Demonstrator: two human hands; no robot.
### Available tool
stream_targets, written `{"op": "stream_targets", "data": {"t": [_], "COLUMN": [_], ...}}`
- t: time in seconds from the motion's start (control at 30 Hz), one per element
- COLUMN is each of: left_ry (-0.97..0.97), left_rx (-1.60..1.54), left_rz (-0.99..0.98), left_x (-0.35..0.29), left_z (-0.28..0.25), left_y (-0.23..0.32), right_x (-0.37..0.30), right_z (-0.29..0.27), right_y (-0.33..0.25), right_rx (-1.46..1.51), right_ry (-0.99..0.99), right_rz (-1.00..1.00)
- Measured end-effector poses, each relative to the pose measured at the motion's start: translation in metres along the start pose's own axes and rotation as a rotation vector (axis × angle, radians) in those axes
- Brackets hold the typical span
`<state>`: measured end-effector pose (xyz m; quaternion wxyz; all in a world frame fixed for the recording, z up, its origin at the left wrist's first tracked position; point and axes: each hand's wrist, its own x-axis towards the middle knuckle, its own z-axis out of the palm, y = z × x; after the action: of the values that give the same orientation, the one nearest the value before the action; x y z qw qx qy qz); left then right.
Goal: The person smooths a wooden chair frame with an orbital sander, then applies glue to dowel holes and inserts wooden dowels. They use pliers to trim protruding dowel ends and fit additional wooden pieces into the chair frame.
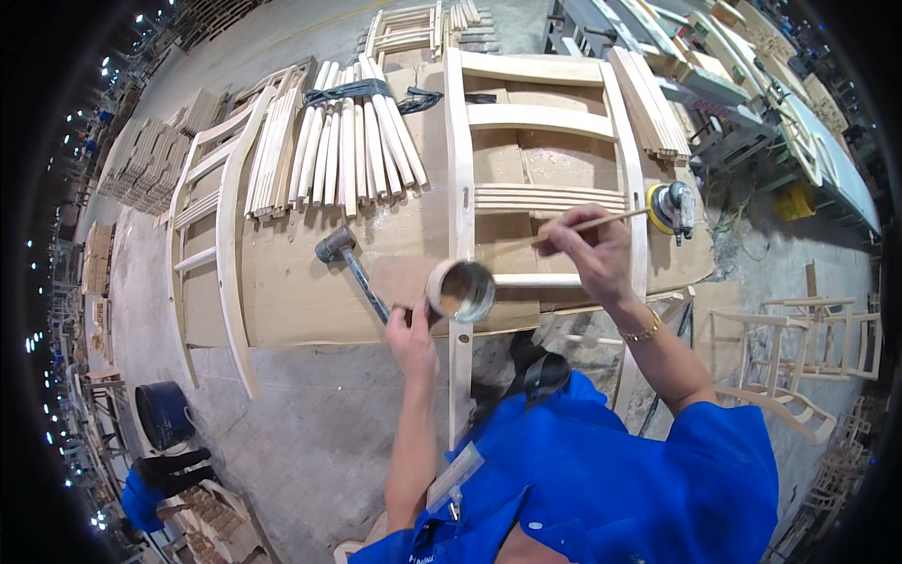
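My left hand grips a small round cup of pale glue over the near edge of a cardboard-covered workbench. My right hand pinches a thin wooden stick whose lower end points toward the cup. Under both hands lies an unfinished wooden chair-back frame, its long rail running toward me past the cup. A rubber mallet rests on the cardboard just left of my left hand.
A tied bundle of wooden spindles and another chair frame lie to the left. An orbital sander sits at the bench's right edge, beside a stack of slats. Assembled chair frames stand on the floor right; a blue bucket lower left.
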<state>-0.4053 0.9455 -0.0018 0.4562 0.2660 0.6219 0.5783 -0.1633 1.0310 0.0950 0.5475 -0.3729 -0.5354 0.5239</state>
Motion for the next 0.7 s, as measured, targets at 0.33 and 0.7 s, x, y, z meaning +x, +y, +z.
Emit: {"op": "stream_targets", "data": {"t": [0.33,0.7], "left_ry": [-0.185,-0.301], "left_rx": [0.067,-0.090], "left_rz": [0.409,0.584], "left_x": [0.016,0.046], "left_z": [0.131,0.198], "left_y": [0.059,0.081], "right_x": [0.017,0.021], "right_z": [-0.089,-0.126], "right_y": [0.009,0.006], "right_rx": [0.048,-0.114], "right_ry": [-0.014,0.230], "right_rz": [-0.062,-0.419]}}
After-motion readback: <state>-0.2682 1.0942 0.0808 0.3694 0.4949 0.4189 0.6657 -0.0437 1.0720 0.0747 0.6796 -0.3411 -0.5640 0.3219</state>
